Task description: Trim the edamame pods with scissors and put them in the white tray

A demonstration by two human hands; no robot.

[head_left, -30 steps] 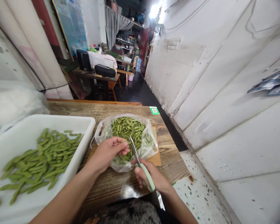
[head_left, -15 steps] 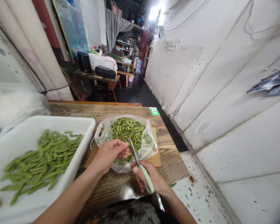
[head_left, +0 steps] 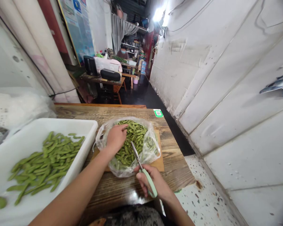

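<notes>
My left hand (head_left: 116, 137) reaches into the clear plastic bag (head_left: 153, 150), over the heap of green soybean pods (head_left: 135, 133). Its index finger is stretched out towards the pods, the other fingertips are mostly hidden, and no pod shows in it. My right hand (head_left: 153, 180) is wrapped round the pale green handles of a pair of scissors (head_left: 149, 182). The metal blades point up and forward above the pods, close together. Left of the bag, a white plastic tub (head_left: 91, 133) holds more soybean pods (head_left: 48, 160).
The bag rests on a wooden board (head_left: 160, 163) on the wooden table (head_left: 173, 157). A QR-code sticker (head_left: 158, 113) marks the table's far right corner. Filled plastic bags (head_left: 19, 108) stand behind the tub. Farther back are a black speaker (head_left: 110, 75) on another table and a seated person.
My left hand has moved from beside the scissor blades, fingers pinched, up and left over the pods in the bag. The scissors stay almost in place. The view has shifted slightly.
</notes>
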